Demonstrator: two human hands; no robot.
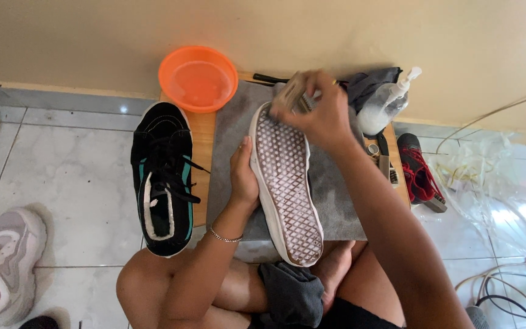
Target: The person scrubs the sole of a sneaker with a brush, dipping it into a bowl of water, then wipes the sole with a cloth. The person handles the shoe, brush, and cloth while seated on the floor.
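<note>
The right hand (315, 113) is closed around a brush (301, 97) pressed to the toe of an upturned shoe (284, 183). The left hand (243, 176) grips the shoe's side, fingers curled. Its sole, white-edged with brown lattice tread, lies over a grey mat (336, 201).

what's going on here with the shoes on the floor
A person sits cross-legged on a tiled floor. The left hand steadies an upturned shoe, sole up, on a grey mat. The right hand presses a brush against its toe end. A black sneaker lies alongside, near an orange basin.
</note>
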